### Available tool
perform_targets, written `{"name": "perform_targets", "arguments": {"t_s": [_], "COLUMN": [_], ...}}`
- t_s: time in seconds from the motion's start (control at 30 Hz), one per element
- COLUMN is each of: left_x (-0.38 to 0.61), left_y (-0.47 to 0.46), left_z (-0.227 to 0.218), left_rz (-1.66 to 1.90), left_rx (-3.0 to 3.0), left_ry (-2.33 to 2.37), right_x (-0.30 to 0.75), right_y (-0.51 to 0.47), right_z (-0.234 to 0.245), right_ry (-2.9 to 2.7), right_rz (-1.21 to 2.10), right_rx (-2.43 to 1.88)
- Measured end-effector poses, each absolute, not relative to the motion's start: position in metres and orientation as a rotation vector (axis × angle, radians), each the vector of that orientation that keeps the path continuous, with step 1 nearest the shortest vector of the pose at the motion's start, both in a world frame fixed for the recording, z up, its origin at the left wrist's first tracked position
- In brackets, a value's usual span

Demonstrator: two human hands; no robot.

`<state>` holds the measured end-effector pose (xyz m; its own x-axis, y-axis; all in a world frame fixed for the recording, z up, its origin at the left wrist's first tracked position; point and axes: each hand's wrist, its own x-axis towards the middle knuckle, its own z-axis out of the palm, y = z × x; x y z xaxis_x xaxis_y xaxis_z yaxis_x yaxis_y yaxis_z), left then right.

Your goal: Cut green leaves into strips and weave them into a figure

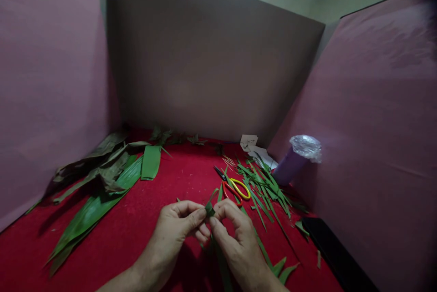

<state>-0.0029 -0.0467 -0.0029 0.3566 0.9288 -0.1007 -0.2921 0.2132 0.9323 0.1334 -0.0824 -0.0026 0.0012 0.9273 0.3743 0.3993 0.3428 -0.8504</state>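
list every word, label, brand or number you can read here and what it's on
No readable text.
White card at the back: dark marks, too small and blurred to tell whether they are writing or a drawing.
Scissors, purple container and held leaf strip: no lettering visible.

Folded leaf [209,210] between the fingers [195,220]: dark green;
Scissors [234,186] just beyond them: red, yellow and black;
Strips [264,183] to their right: green;
Cloth [119,242] beneath them: plain red;
Container [288,167], far right of them: purple under silvery wrap [306,147]
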Motion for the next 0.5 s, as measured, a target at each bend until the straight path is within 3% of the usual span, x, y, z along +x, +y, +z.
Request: {"name": "perform_targets", "arguments": {"t_s": [0.23, 0.5], "left_x": [-0.0024, -0.0055], "left_y": [-0.0439, -0.044], "left_z": [-0.0078, -0.0049], "left_rz": [0.882, 0.87], "left_rx": [0.946, 1.045], "left_ry": [0.676, 0.862], "right_x": [0.1379, 0.1373], "right_y": [-0.0775, -0.0755], "right_z": [-0.0034, -0.0024], "right_ry": [-1.482, -1.548], "right_rz": [0.829, 0.762], "right_rx": [-1.231, -1.301]}}
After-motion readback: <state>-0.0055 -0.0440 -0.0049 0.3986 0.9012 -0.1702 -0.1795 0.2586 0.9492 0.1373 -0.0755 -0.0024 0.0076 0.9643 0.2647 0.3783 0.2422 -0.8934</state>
